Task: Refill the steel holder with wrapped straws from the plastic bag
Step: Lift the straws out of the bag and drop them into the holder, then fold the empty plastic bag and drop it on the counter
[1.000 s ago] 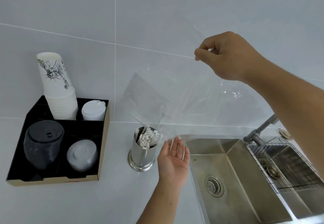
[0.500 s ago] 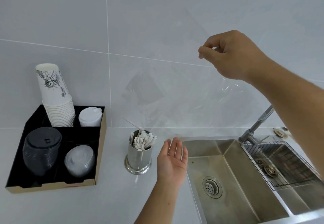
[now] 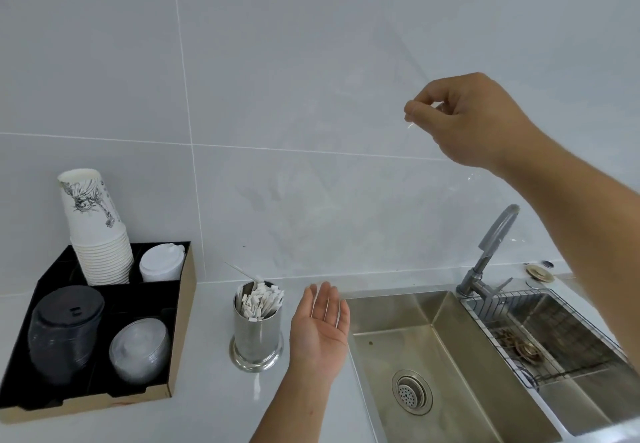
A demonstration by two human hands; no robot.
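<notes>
The plastic bag (image 3: 346,200), clear and all but invisible against the wall tiles, hangs upended from the right hand (image 3: 474,120), whose thumb and forefinger pinch one corner high above the counter; its lower end hangs just above the left hand (image 3: 320,331), and it looks empty, though the film is too faint to be sure. The left hand waits palm up with fingers spread, holding nothing, just beside the steel sink (image 3: 433,349) on its right and the steel holder (image 3: 257,330) on its left. The holder stands upright below and well to the left of the raised hand, already crowded with wrapped straws (image 3: 260,300); one straw (image 3: 240,271) pokes out at a slant above the rest.

Judged from here, the main risk is a late straw sliding out of the bag's mouth, missing the open palm and dropping into the sink basin toward the drain (image 3: 412,392), since the palm sits right at the sink's edge. The thin two-finger pinch could also let the slick film slip. A careless sweep of the left hand toward the holder might knock the slanted straw loose or tip the narrow holder toward the black tray (image 3: 176,321) of paper cups (image 3: 98,234) and lids.
</notes>
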